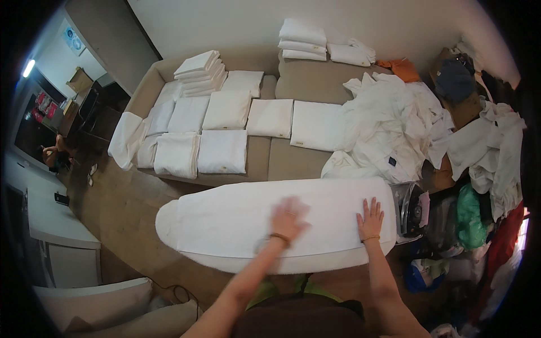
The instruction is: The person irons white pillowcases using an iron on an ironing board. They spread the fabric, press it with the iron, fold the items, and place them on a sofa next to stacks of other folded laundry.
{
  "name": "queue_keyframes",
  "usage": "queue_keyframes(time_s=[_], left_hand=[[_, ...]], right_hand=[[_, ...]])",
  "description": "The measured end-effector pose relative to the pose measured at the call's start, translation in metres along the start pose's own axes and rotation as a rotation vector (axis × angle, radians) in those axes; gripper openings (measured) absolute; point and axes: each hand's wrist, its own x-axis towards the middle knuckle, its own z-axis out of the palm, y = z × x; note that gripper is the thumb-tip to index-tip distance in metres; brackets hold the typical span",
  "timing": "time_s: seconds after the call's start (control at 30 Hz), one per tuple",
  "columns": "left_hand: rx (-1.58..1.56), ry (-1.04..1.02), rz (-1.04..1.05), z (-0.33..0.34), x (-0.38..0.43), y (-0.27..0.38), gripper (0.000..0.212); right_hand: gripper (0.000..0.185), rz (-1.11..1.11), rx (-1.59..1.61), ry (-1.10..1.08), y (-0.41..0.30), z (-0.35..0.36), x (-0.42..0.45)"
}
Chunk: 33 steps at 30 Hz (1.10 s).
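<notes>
Before me stands an ironing board (169,226) with a white padded cover. A white cloth (219,228) lies spread flat over most of it. My left hand (289,219), blurred by motion, is over the middle of the cloth with its fingers apart; a bracelet circles the wrist. Flat on the cloth near the board's right end rests my right hand (370,219), its fingers spread. Neither hand holds anything. Just beyond the right end, a dark clothes iron (409,215) sits on the iron rest.
Behind the board, a beige sofa (287,158) carries folded white cloths (222,151), a stack of them (200,74) and a heap of crumpled white cloths (380,122). A green plastic bag (471,217) is at right. A cord (181,291) trails on the floor. Another person (57,152) is far left.
</notes>
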Motion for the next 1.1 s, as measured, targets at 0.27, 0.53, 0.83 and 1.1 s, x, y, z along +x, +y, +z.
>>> queue_keyframes(time_s=[0.27,0.53,0.83,1.1], left_hand=[[0.330,0.034,-1.640,-0.201,-0.202,-0.342,0.064],[-0.026,-0.089,-0.080,-0.057,-0.050,-0.027,0.068],[-0.052,-0.121,-0.393,-0.077,-0.049,-0.036,0.092],[-0.040,-0.074,-0.358,-0.077,-0.063,-0.043,0.092]], right_hand=[[0.060,0.015,-0.073,0.023,0.006,0.002,0.001],[0.043,-0.047,0.104,0.178,-0.035,-0.001,0.000],[0.010,-0.232,0.928,-0.044,-0.244,0.022,-0.004],[0.010,-0.096,0.795,-0.098,-0.259,0.031,0.002]])
